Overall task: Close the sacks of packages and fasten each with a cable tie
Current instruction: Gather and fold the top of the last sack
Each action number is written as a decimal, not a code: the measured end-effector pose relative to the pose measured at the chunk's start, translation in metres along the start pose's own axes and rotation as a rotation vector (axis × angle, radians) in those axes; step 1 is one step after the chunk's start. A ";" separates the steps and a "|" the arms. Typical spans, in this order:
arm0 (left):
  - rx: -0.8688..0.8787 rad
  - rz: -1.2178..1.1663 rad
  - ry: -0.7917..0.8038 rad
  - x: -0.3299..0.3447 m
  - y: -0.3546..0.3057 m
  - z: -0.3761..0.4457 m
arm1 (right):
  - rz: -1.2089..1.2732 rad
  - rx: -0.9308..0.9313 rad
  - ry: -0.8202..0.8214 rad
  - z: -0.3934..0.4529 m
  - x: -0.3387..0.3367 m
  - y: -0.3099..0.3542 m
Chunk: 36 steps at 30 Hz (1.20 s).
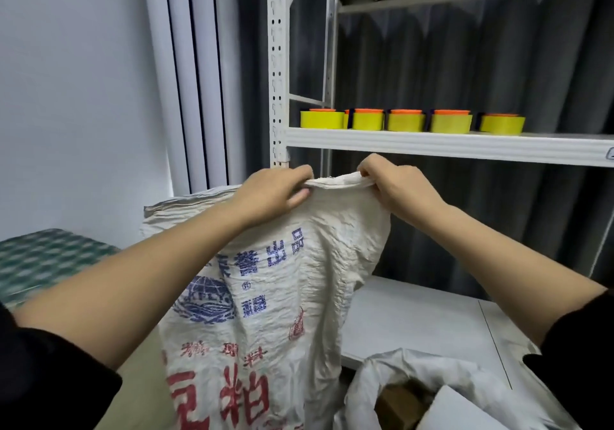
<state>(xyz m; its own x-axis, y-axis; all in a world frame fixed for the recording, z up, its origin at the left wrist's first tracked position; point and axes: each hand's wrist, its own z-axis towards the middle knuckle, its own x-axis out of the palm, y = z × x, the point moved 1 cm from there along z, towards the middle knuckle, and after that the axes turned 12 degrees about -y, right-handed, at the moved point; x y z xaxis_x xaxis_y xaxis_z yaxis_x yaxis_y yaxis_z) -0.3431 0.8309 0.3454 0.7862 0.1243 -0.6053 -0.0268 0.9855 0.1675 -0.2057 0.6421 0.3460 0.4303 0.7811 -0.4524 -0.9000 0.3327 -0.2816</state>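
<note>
Both hands hold the top hem of a printed white sack (282, 296), raised in front of a metal shelf (448, 145).

Left hand (270, 193) fingers pinch the hem's left end; right hand (398, 187) fingers curl round its right end. A second, open sack (415, 373) lies lower right.

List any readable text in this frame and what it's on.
All print is on the white woven sack held up by the left hand and right hand:
"出品", blue, upper part.
"粕", large red character, low on the sack.
Blue globe logo lettering: too blurred to read.
Other blue and red characters and the red stamp: too blurred or creased.
Yellow rolls on the shelf: no visible text.
</note>
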 end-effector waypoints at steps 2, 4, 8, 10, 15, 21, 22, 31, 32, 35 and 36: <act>0.072 0.088 -0.056 0.001 0.003 0.001 | 0.012 -0.044 0.049 -0.003 0.005 0.001; 0.195 0.228 -0.084 -0.003 0.006 0.002 | 0.092 0.001 0.116 -0.004 0.004 -0.001; 0.258 0.289 -0.030 -0.014 0.008 0.006 | 0.110 -0.014 0.258 -0.015 0.004 -0.007; 0.065 0.200 0.069 -0.018 0.009 0.007 | 0.119 0.053 0.308 -0.021 0.009 -0.011; 0.057 0.128 0.182 -0.011 0.013 -0.007 | -0.056 -0.217 0.012 -0.032 0.010 -0.017; 0.076 0.118 0.050 -0.004 0.018 -0.004 | 0.143 -0.026 0.033 -0.031 0.012 -0.012; 0.113 0.123 0.008 -0.005 0.018 -0.004 | 0.226 0.093 0.092 -0.027 0.011 -0.008; 0.165 0.165 -0.098 -0.010 0.013 -0.002 | 0.850 0.552 0.661 0.001 0.015 0.009; 0.043 0.085 -0.022 -0.009 0.013 -0.003 | 0.843 0.540 0.630 -0.001 0.015 0.010; -0.210 -0.250 0.216 -0.010 0.009 0.000 | 0.623 0.456 0.406 -0.004 0.018 0.015; -0.257 -0.347 0.260 -0.009 0.010 0.001 | 0.488 0.405 0.335 -0.005 0.019 0.018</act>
<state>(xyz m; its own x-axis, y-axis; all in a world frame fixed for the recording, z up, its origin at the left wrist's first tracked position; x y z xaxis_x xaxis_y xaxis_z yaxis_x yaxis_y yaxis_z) -0.3495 0.8395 0.3529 0.5965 -0.2231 -0.7710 0.0317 0.9664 -0.2552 -0.2132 0.6598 0.3282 -0.0886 0.7080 -0.7007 -0.9222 0.2075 0.3263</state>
